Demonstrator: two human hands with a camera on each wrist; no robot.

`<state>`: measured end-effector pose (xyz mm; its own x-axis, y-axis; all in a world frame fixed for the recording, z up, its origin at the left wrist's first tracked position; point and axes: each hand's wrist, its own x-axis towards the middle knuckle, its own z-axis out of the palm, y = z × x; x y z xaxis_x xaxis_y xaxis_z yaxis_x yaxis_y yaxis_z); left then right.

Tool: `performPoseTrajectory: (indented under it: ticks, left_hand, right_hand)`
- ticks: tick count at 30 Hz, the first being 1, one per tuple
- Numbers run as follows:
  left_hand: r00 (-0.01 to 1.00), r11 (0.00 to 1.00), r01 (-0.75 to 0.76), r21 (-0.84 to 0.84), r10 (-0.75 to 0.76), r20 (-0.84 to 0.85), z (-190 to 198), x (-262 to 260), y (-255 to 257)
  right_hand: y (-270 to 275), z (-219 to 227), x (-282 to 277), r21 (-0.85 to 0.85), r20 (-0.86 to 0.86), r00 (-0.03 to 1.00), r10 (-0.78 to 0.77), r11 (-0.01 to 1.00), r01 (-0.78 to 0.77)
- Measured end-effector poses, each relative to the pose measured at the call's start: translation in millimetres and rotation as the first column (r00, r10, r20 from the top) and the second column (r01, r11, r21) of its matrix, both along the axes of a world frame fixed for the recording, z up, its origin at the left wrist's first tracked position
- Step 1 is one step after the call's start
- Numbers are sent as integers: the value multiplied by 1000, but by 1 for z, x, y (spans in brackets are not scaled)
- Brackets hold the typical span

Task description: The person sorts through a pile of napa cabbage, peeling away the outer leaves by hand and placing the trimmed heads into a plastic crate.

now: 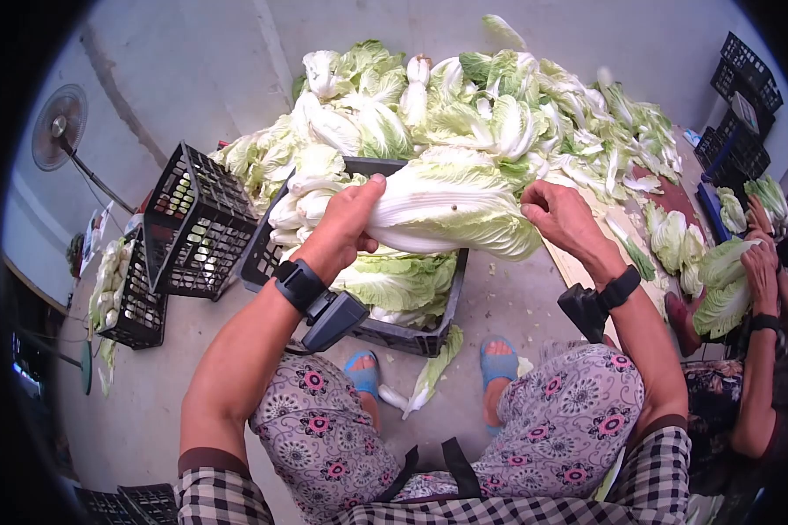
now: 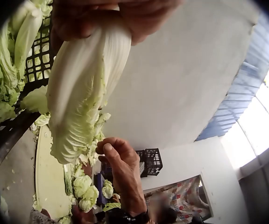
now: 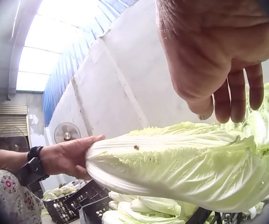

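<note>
Honestly can't read a single word, label, brand, number or sign in any of the three views, not on the black crates, the fan or even the wrist straps.

We get a pale wall across the top of the head view, with a brown streak running down it at upper left. Grey floor fills the lower left; standing fan at far left. Left wrist view: we see blue corrugated sheeting upper right, overexposed bright panels beside it, patterned curtain low, right of centre. Right wrist view: slatted shutter at left edge, strong white light upper left.
</note>
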<state>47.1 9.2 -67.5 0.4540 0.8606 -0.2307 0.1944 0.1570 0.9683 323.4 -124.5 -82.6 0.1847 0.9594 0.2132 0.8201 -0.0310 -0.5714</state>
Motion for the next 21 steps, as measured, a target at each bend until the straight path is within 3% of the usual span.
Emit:
performPoseTrajectory:
  ticks: [5, 6, 9, 12, 15, 21]
  left_hand:
    - [999, 1000, 29, -7, -28, 42, 0, -2, 2]
    - [999, 999, 33, -14, -32, 44, 1, -1, 1]
    - [998, 998, 51, -29, -50, 29, 1, 2, 0]
    - [995, 995, 94, -44, -94, 17, 1, 1, -1]
    - [990, 989, 138, -62, -136, 26, -1, 2, -1]
    - [990, 990, 141, -10, -141, -15, 0, 14, -14]
  right_hand:
    - [-7, -10, -4, -39, 84, 993, 89, 996, -86]
    - [-7, -5, -9, -91, 63, 997, 36, 995, -30]
    - [-2, -6, -3, -136, 136, 987, 85, 988, -66]
    - [-3, -14, 1, 11, 246, 963, 108, 993, -115]
    - [-2, -4, -4, -16, 42, 999, 30, 999, -29]
    - [0, 0, -19, 162, -51, 980, 190, 970, -180]
